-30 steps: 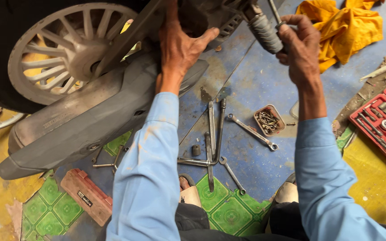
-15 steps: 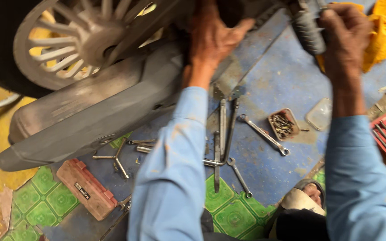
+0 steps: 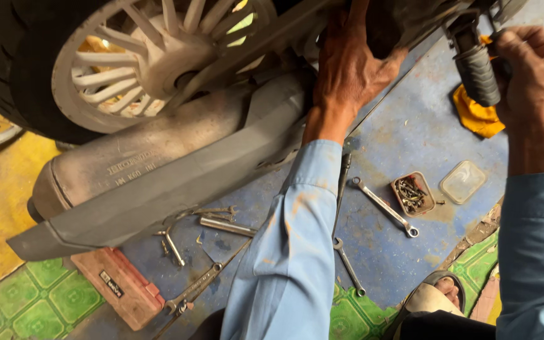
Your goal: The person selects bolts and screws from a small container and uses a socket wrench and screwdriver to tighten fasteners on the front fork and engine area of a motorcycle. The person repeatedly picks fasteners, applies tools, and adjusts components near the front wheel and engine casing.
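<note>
Wrenches litter the floor below the exhaust; above it, left hand presses the frame, fingers spread, right hand grips the footpeg.

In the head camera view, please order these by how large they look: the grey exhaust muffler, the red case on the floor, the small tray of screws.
1. Grey exhaust muffler, by far the largest.
2. Red case.
3. Tray of screws, the smallest.
The muffler is raised nearer the camera, which enlarges it somewhat.
</note>
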